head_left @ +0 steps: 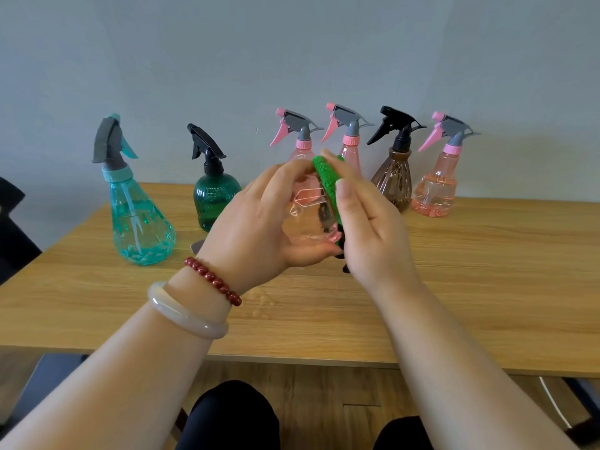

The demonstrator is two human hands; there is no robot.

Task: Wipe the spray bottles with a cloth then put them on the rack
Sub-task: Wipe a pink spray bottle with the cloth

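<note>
Green fuzzy cloth (pixel 324 177) sits sandwiched between the right hand (pixel 367 228) and a clear pink-tinted plastic bottle (pixel 308 216), all held up above the light wooden table (pixel 487 287). Both forearms rise from the bottom corners and meet mid-frame. The left hand (pixel 259 222) shows its back; the right hand is edge-on, thumb side nearest.

Hard to read: the bottle's top end is buried behind the hands. Small black bits poke out below the right palm, can't tell what they are. Only a folded edge of the cloth shows.

Grip: left fingers and thumb curl round the bottle body, carrying it clear of the table. Right fingers are straight and together, flat on the cloth, pressing it onto the bottle's side — thumb lies along the cloth edge.

Upright at the table's back edge by the grey wall (pixel 292 43), left to right:
- large teal faceted spray bottle (pixel 139 222)
- dark green round spray bottle (pixel 212 199)
- pink translucent spray bottle with grey trigger (pixel 303 144)
- second pink one (pixel 352 141)
- brown ribbed spray bottle (pixel 394 177)
- third pink one (pixel 438 190)

The first two pink ones are partly blocked by the hands. Left wrist carries a red bead bracelet (pixel 212 280) and a pale bangle (pixel 188 313).
</note>
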